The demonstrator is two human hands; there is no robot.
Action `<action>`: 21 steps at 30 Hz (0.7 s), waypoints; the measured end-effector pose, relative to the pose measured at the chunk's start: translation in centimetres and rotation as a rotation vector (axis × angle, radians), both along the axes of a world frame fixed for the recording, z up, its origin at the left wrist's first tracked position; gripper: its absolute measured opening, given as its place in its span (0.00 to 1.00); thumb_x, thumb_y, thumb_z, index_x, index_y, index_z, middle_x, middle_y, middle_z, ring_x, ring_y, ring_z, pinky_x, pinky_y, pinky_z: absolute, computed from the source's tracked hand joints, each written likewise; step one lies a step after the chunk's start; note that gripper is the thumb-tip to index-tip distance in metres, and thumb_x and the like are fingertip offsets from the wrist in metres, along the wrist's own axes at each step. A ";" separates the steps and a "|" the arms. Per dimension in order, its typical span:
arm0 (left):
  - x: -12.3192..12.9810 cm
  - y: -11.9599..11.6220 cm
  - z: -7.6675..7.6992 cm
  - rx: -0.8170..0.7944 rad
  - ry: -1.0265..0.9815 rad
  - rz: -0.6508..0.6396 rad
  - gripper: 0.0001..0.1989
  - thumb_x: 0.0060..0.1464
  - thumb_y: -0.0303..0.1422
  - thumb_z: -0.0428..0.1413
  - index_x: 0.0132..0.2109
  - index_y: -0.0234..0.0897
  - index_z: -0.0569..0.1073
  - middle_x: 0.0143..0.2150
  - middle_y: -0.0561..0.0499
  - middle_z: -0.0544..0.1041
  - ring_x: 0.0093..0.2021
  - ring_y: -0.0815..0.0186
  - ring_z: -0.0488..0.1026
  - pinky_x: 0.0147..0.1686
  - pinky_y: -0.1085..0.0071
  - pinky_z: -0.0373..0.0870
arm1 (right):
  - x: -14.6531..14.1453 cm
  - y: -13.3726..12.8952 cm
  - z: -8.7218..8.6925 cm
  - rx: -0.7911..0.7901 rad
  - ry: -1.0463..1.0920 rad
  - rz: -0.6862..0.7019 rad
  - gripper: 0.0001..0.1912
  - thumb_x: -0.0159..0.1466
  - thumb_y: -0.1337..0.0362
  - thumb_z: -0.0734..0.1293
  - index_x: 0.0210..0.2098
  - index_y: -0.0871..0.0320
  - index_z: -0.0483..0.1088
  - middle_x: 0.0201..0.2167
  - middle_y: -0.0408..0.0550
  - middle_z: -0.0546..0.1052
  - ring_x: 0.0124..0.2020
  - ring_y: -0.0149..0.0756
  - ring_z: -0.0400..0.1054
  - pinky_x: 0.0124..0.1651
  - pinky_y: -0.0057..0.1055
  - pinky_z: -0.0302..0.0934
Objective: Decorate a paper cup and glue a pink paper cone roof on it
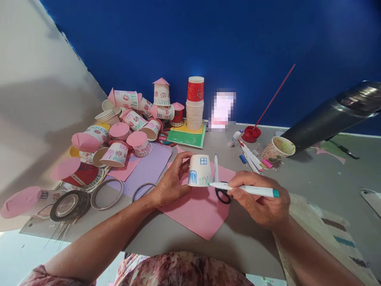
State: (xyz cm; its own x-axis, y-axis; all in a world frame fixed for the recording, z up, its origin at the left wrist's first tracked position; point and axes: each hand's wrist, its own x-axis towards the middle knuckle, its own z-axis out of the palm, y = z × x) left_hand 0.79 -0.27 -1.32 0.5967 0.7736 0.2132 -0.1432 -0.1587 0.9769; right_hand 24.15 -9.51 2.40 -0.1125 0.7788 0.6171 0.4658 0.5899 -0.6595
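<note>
My left hand (pixel 174 178) grips a white paper cup (pixel 200 169) turned upside down, with its rim at the bottom. On the cup are a blue window, a blue door and green grass strokes along the rim. My right hand (pixel 262 200) is closed around a white marker (pixel 250 189) with a green end; its tip touches the cup's lower right edge. Beneath both hands lies a pink paper sheet (pixel 205 222). Black-handled scissors (pixel 223 196) rest on it, partly hidden behind the marker. Another white marker (pixel 216 169) lies just behind the cup.
Several decorated cups with pink paper roofs (pixel 133 119) crowd the left. A cup stack (pixel 195 111) stands on a green-yellow pad (pixel 189 137). Tape rolls (pixel 107 194) lie front left. A patterned cup (pixel 278 150), loose markers (pixel 250 155) and a stained cloth (pixel 315 226) are on the right.
</note>
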 end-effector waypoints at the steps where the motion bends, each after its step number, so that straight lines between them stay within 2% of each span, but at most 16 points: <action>1: 0.0 0.0 0.0 -0.005 -0.005 0.001 0.38 0.42 0.16 0.60 0.60 0.47 0.63 0.61 0.46 0.69 0.66 0.54 0.70 0.65 0.56 0.68 | 0.0 0.0 0.0 -0.009 0.009 0.009 0.06 0.67 0.70 0.68 0.40 0.54 0.75 0.30 0.45 0.80 0.29 0.36 0.75 0.32 0.32 0.67; 5: 0.0 0.0 0.1 -0.038 -0.028 -0.006 0.37 0.42 0.16 0.59 0.58 0.47 0.63 0.61 0.47 0.70 0.62 0.57 0.73 0.59 0.61 0.73 | 0.1 0.0 0.0 -0.004 0.044 -0.055 0.06 0.67 0.70 0.68 0.41 0.53 0.76 0.28 0.43 0.80 0.28 0.35 0.75 0.31 0.31 0.67; 9: -0.1 0.0 0.0 -0.055 -0.027 0.011 0.37 0.44 0.16 0.62 0.58 0.48 0.64 0.59 0.48 0.70 0.56 0.60 0.76 0.52 0.65 0.75 | 0.2 -0.1 -0.1 -0.088 0.122 -0.007 0.05 0.69 0.69 0.68 0.39 0.54 0.76 0.27 0.42 0.79 0.25 0.32 0.73 0.28 0.28 0.67; 13: -0.1 0.2 -0.3 -0.030 -0.030 0.031 0.35 0.47 0.21 0.66 0.59 0.49 0.65 0.60 0.48 0.69 0.53 0.62 0.75 0.51 0.66 0.75 | 0.1 -0.1 -0.1 -0.081 0.243 -0.092 0.05 0.69 0.68 0.69 0.43 0.53 0.78 0.29 0.42 0.81 0.22 0.29 0.73 0.25 0.25 0.67; 18: 0.0 0.2 -0.2 -0.045 -0.057 0.054 0.35 0.48 0.26 0.69 0.59 0.47 0.64 0.61 0.46 0.69 0.54 0.61 0.74 0.49 0.67 0.75 | -0.1 -0.2 0.0 -0.080 0.223 -0.034 0.05 0.70 0.67 0.68 0.42 0.54 0.78 0.26 0.43 0.81 0.22 0.30 0.74 0.25 0.25 0.68; 21: 0.2 0.1 0.0 -0.071 -0.052 0.040 0.34 0.48 0.28 0.70 0.59 0.46 0.64 0.60 0.46 0.70 0.50 0.62 0.75 0.49 0.66 0.75 | -0.2 -0.3 0.0 -0.093 0.203 -0.045 0.05 0.70 0.66 0.68 0.43 0.55 0.78 0.25 0.44 0.82 0.21 0.31 0.73 0.25 0.26 0.68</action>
